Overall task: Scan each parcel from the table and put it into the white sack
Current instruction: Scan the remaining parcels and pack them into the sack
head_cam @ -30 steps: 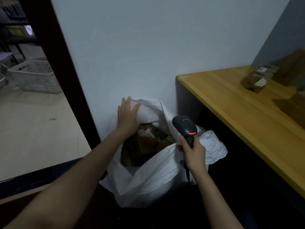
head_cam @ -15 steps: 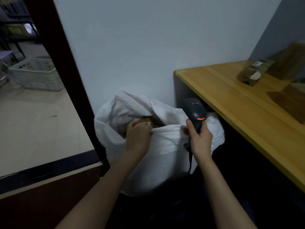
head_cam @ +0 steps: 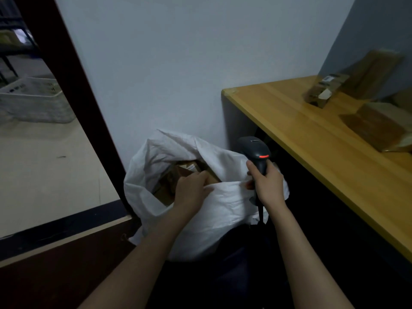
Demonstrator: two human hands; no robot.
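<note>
Several brown parcels (head_cam: 376,124) on wooden table (head_cam: 289,121), pale wall (head_cam: 178,63), dark doorframe (head_cam: 73,85)

We're working off one head cam, wide-angle: it's looking forward and down, sitting close above the white sack (head_cam: 223,208), catching the table (head_cam: 312,134) at right, door frame (head_cam: 73,97) at left.

Legible text: none.
- White shipping label (head_cam: 329,78) on the brown parcel (head_cam: 321,92) at the far end of the table (head_cam: 278,112): dark code block, print too blurred to read.
- Pale label (head_cam: 191,167) on a cardboard box (head_cam: 178,175) in the white sack (head_cam: 223,197), left of the table: unreadable.
- Small mark on the barcode scanner (head_cam: 254,148) head: unreadable.
</note>
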